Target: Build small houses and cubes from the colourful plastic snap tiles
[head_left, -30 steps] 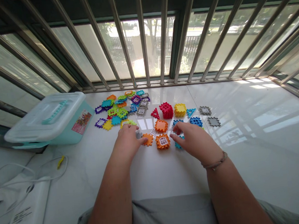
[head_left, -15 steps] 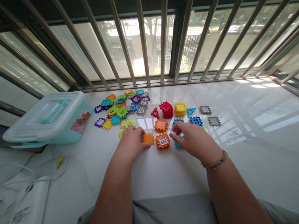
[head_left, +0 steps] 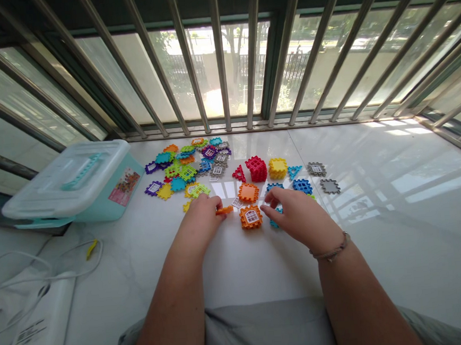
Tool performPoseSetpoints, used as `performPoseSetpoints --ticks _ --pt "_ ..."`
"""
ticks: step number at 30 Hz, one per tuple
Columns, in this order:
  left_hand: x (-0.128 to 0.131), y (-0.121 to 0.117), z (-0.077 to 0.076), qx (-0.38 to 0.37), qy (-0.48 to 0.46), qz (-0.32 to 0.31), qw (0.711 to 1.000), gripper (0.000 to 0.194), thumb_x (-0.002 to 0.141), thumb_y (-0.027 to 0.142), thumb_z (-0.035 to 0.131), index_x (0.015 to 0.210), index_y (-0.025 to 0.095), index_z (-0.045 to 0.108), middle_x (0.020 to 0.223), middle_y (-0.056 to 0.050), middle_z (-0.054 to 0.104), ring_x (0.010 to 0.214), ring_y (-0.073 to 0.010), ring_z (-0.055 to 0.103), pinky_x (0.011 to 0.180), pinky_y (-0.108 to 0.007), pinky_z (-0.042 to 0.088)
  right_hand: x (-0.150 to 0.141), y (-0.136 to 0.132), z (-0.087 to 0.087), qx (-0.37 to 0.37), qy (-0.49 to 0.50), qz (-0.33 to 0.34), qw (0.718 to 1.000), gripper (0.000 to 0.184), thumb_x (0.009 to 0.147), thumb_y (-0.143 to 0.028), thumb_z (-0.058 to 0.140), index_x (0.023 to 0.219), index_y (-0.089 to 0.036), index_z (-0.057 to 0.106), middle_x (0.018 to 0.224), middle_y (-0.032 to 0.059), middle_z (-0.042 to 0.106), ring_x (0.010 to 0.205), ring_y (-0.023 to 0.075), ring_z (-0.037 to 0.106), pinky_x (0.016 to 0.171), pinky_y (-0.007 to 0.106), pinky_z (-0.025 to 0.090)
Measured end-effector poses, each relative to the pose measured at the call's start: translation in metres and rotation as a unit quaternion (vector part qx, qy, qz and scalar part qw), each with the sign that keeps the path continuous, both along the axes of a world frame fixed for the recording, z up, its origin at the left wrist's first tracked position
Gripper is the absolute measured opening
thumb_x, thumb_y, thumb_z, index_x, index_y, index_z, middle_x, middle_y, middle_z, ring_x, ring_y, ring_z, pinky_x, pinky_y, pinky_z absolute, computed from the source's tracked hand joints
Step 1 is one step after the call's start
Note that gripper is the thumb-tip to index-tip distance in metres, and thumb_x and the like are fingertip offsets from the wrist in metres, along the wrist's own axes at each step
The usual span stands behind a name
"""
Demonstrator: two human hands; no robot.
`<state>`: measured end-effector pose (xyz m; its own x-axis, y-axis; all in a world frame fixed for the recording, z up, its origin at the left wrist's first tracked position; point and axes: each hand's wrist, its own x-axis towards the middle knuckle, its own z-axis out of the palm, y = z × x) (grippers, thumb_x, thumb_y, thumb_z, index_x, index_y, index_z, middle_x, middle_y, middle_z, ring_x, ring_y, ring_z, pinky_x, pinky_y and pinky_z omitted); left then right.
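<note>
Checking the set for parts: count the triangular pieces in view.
2: a red triangular piece beside the red cube, and a light-blue triangular piece right of the yellow cube. More may hide in the colourful heap.

Room to pass lies over the tile (head_left: 394, 223) at right of the frame; the orange cube (head_left: 251, 217), the box (head_left: 71, 179) at left and the window bars (head_left: 218, 51) at top stand in the way.

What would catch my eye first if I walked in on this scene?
The bright heap of interlocking plastic pieces stands out, with built cubes to its right: red, yellow and orange. In front of the heap, the left hand holds an orange piece edge-on, beside the right hand. Steel window bars run behind everything.
</note>
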<state>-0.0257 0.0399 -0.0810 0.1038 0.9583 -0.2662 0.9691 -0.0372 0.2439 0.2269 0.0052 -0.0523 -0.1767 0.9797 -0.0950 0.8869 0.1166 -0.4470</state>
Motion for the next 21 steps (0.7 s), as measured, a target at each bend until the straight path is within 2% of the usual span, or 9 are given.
performPoseSetpoints --ticks 5,9,13,18,21 --pt "-0.0027 0.0025 -0.0022 0.047 0.007 0.018 0.999 0.006 0.103 0.026 0.070 0.102 0.021 0.075 0.119 -0.014 0.075 0.110 -0.0313 0.071 0.084 -0.035 0.045 0.0000 0.0000 0.0003 -0.002 0.001 -0.006 1.000 0.014 0.108 -0.039 0.070 0.104 -0.025 0.072 0.101 0.0025 0.083 0.094 0.0237 0.074 0.078 0.034 0.044" --pt "-0.0020 0.0030 0.0012 0.076 0.000 0.071 0.995 0.006 0.104 0.024 0.064 0.099 0.023 0.068 0.111 -0.012 0.080 0.100 -0.0310 0.072 0.072 -0.035 0.037 -0.0005 0.0001 -0.0001 0.000 0.004 -0.006 1.000 0.015 0.107 -0.040 0.071 0.105 -0.025 0.072 0.101 0.0026 0.082 0.092 0.0234 0.074 0.076 0.034 0.043" --pt "-0.0004 0.0019 0.0062 0.101 -0.024 0.105 0.989 0.008 0.102 0.024 0.067 0.094 0.025 0.065 0.104 -0.011 0.082 0.092 -0.0296 0.072 0.067 -0.034 0.033 -0.0009 -0.0002 -0.0010 0.002 0.009 -0.004 1.000 0.015 0.107 -0.039 0.071 0.103 -0.025 0.072 0.100 0.0036 0.082 0.091 0.0236 0.074 0.076 0.035 0.043" --pt "0.0012 0.0006 0.0069 0.145 -0.142 0.118 0.972 0.011 0.099 0.033 0.077 0.096 0.025 0.070 0.094 -0.005 0.080 0.082 -0.0243 0.070 0.069 -0.032 0.038 -0.0012 -0.0001 -0.0023 0.012 0.022 0.000 1.000 0.016 0.107 -0.040 0.071 0.101 -0.025 0.071 0.099 0.0032 0.082 0.087 0.0229 0.074 0.076 0.034 0.044" --pt "0.0048 -0.0009 0.0073 0.167 -0.216 0.104 0.956 0.013 0.097 0.036 0.080 0.096 0.025 0.073 0.084 -0.001 0.077 0.073 -0.0209 0.067 0.067 -0.031 0.040 -0.0026 -0.0001 -0.0029 0.046 0.053 0.020 0.997 0.013 0.107 -0.038 0.072 0.105 -0.025 0.071 0.102 0.0030 0.082 0.084 0.0215 0.073 0.075 0.033 0.045"
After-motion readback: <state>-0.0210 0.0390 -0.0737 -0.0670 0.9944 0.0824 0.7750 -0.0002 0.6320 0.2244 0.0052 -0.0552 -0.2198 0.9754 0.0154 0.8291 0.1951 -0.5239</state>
